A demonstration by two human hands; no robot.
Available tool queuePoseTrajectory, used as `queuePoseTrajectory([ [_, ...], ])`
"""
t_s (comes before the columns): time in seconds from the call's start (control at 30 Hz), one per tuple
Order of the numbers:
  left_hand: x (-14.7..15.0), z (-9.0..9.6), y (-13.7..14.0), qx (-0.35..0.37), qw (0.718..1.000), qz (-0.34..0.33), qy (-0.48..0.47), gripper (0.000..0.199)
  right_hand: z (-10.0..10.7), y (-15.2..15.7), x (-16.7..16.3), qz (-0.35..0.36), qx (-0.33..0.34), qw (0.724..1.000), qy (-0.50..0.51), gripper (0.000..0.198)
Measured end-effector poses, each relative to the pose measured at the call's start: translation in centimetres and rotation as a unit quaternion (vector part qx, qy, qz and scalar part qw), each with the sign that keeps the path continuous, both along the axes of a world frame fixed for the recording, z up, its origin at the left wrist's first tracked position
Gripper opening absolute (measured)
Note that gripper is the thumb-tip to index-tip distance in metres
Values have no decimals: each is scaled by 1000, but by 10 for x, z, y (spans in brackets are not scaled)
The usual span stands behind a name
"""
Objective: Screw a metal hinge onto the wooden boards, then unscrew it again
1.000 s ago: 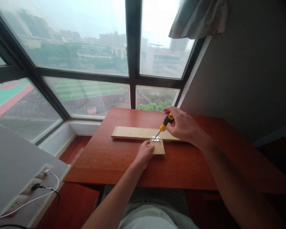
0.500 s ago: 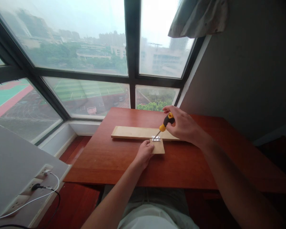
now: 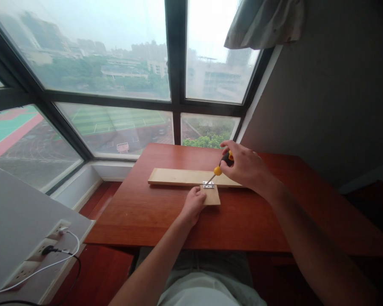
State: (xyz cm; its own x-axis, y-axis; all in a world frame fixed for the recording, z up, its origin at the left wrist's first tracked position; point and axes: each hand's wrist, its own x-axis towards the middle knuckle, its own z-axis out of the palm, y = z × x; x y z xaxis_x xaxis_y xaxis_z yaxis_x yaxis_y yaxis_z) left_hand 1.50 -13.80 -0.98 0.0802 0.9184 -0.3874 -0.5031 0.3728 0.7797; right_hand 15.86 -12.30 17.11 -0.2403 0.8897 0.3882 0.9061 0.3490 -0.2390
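Note:
My right hand (image 3: 247, 165) is closed around the black and yellow handle of a screwdriver (image 3: 217, 171). Its shaft slants down to the left, and the tip meets a small silver hinge (image 3: 208, 185). One leaf of the hinge lies on a long pale wooden board (image 3: 175, 176), the other on a small square wooden piece (image 3: 213, 197). My left hand (image 3: 194, 203) pinches the left edge of that small piece, thumb on top. Whatever screw sits under the tip is too small to make out.
The boards lie on a reddish-brown table (image 3: 140, 212), whose front edge is close to my lap. Large windows (image 3: 115, 123) stand behind it. At the lower left, a white cable (image 3: 76, 246) and a black plug (image 3: 47, 250) run from wall sockets.
My right hand has turned slightly on the screwdriver handle, and its fingers cover more of it. The left hand and both wooden pieces stay in place.

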Motion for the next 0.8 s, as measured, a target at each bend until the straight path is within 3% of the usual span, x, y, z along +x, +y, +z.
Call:
queuePoseTrajectory([
  [0.17, 0, -1, 1, 1, 1000, 2, 2, 28, 2, -4, -1, 59, -23, 998, 26, 43],
  [0.43, 0, -4, 1, 12, 1000, 2, 18, 29, 0, 1, -5, -8, 3, 1000, -19, 34],
  [0.67, 0, -5, 2, 9, 999, 3, 31, 28, -3, -1, 0, 96, 14, 995, 20, 46],
  [0.8, 0, -2, 1, 4, 1000, 1, 26, 26, -3, 1, -3, 33, 21, 999, -2, 35],
])
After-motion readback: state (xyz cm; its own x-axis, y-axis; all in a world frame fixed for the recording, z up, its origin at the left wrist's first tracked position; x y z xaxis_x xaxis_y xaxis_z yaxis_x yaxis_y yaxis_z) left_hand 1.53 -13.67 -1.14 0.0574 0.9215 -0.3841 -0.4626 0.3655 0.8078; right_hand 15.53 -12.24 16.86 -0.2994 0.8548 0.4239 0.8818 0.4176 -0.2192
